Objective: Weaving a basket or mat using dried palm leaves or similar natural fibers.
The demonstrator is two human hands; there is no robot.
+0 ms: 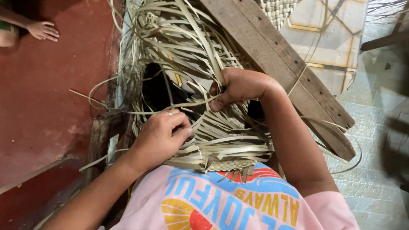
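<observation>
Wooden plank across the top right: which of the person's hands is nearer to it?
Right. The right hand grips pale strips just below the wooden plank, almost beside it. The left hand pinches strips lower left on the woven piece, clearly farther away.

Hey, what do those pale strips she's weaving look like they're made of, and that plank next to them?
The strips look like dried palm or similar leaf: flat, thin, matte, pale straw-green, curling at loose ends. The plank looks like raw, unfinished wood: brown, rough, visible grain, dark spots that may be nail holes. Both hands pinch strips.
</observation>
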